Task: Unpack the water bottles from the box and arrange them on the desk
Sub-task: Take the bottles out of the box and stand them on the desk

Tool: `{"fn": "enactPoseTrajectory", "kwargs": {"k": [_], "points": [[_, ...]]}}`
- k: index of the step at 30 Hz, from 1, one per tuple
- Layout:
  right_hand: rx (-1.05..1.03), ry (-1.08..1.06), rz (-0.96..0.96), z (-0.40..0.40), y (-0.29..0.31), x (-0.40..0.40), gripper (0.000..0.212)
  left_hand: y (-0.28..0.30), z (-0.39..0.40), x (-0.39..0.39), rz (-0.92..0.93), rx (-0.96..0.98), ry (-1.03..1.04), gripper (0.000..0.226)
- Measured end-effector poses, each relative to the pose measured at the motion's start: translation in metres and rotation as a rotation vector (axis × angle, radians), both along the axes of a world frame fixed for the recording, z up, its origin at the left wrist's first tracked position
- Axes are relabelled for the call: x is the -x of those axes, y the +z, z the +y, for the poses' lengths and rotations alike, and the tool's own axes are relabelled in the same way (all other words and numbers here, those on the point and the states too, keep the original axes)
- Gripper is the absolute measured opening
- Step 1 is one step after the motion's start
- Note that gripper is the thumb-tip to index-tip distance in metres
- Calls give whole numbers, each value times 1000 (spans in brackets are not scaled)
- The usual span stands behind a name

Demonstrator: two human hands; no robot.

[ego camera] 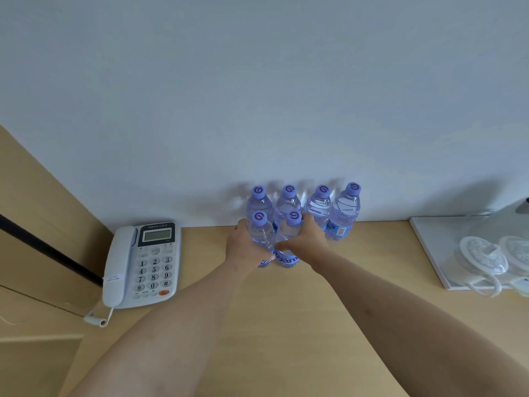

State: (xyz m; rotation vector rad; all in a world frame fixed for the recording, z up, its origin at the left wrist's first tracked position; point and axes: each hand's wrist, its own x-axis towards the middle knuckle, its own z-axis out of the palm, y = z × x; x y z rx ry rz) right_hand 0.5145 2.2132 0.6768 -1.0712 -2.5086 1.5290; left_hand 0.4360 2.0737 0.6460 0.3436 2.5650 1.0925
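Note:
Several clear water bottles with purple caps stand upright on the wooden desk (286, 310) against the white wall. A back row (345, 210) lines the wall. Two bottles stand in front of it. My left hand (243, 247) is wrapped around the front left bottle (261, 230). My right hand (307, 239) grips the front right bottle (289, 233). Both front bottles rest upright and touch each other. The box is out of view.
A white desk phone (143, 262) lies left of the bottles. At the right, a white tray (429, 245) carries upturned glass cups (481, 259). A wooden panel (43, 224) rises at the left edge of the desk.

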Motion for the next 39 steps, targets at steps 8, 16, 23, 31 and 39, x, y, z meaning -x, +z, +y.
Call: {"fn": "enactPoseTrajectory", "kwargs": {"k": [8,16,23,31,39], "points": [[-157,41,-31,0,16,-19,92,27,-21,4,117,152,-86,117],[-434,80,-34,-12,53,-59,102,78,-25,-16,358,107,-187,92],[-516,-25,-58,-9,64,-130,98,100,3,-71,499,102,-396,97],[-489,-248,-132,28,67,-249,109,102,84,-165,570,125,-680,93],[-423,-465,-239,75,52,-401,116,85,180,-300,633,164,-947,97]]}}
